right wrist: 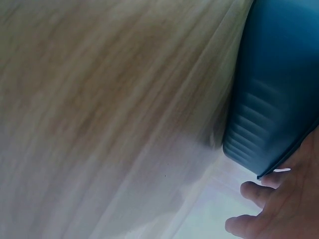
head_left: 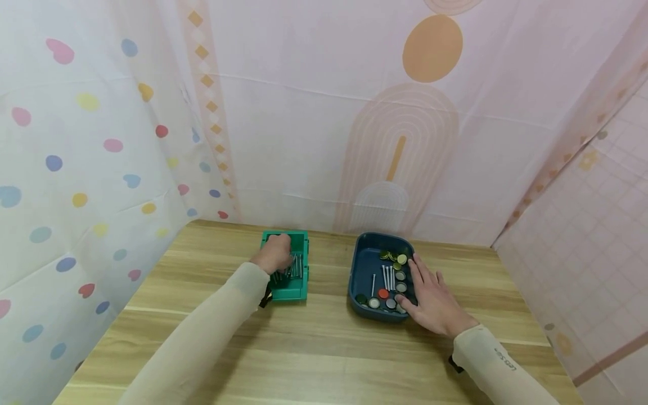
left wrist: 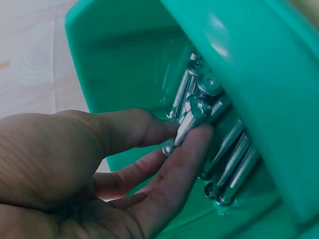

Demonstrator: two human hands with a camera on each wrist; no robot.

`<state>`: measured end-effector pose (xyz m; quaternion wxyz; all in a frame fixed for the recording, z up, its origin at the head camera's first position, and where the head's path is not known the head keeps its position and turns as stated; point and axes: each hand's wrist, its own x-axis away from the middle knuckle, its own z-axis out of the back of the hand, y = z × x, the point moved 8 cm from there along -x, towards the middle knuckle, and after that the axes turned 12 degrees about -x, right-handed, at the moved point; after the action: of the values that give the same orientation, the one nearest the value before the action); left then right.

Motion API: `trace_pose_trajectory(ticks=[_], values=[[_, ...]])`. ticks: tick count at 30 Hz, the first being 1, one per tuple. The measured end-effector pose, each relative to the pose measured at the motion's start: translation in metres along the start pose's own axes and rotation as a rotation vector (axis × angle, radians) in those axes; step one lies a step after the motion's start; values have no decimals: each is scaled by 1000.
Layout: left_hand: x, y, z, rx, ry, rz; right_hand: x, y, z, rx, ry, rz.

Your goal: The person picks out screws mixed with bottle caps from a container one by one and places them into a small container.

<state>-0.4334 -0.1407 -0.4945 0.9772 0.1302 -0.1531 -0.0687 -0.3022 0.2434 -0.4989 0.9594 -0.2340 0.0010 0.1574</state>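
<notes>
My left hand (head_left: pixel 275 254) reaches into a green bin (head_left: pixel 286 295) that holds several silver bolts (left wrist: pixel 239 167). In the left wrist view, thumb and fingertips pinch one bolt (left wrist: pixel 185 127) above the others. My right hand (head_left: pixel 432 301) rests on the right rim of a dark blue tray (head_left: pixel 368 259), fingers mostly straight along the edge and thumb over the near corner. Inside that tray lie several upright-pointing bolts (head_left: pixel 388 278), gold caps (head_left: pixel 401 259), silver caps (head_left: pixel 400 287) and a red cap (head_left: pixel 383 293). From the right wrist, only the tray's outer wall (right wrist: pixel 264 114) shows.
Both containers stand apart on a wooden table (head_left: pixel 324 343), near its back edge. A patterned curtain (head_left: pixel 304 140) hangs right behind them, with more printed cloth on the left and right sides.
</notes>
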Motion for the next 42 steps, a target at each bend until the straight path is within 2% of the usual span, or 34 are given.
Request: trace_pose_trajectory(ticks=[3, 7, 10, 18, 27, 32, 38, 42], values=[[13, 8, 6, -34, 10, 2, 1, 1, -1, -1, -5, -10], [25, 11, 15, -68, 48, 16, 2, 1, -2, -1, -7, -8], [26, 10, 19, -77, 82, 13, 2, 1, -2, 0, -3, -2], [30, 16, 31, -15, 166, -71, 1, 1, -1, -1, 1, 2], [44, 29, 35, 24, 222, -79, -1, 0, 0, 0, 3, 4], [51, 38, 39, -20, 314, -105, -1, 0, 0, -1, 3, 0], [59, 53, 41, -149, 444, -144, 0, 1, -1, -1, 3, -1], [63, 61, 37, -214, 490, -159, 0, 0, -2, -2, 5, 3]])
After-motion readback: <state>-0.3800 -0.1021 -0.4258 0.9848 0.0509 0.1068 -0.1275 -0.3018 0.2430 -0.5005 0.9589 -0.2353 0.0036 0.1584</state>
